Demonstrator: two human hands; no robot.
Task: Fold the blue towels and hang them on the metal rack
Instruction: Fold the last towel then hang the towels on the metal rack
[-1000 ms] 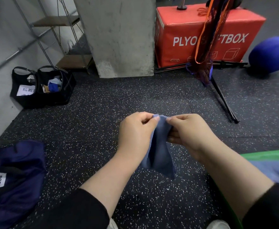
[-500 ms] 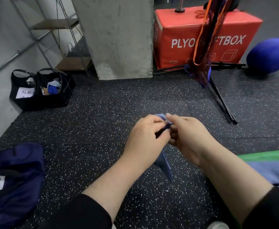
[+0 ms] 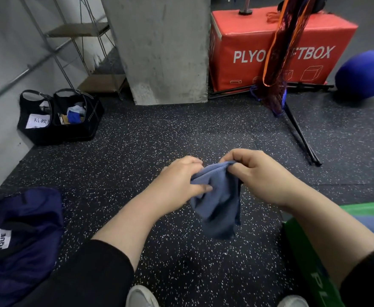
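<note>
Gripping blue towel: left hand, right hand.

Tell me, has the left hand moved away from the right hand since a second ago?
Yes. The left hand has slid down and to the left, away from the red box, opening a stretch of blue towel between it and the right hand.

Hands separated since 0.5 s ago: left hand and right hand now apart, blue towel spread wider between them, more cloth hanging below. Previously bunched, mostly hidden.
</note>
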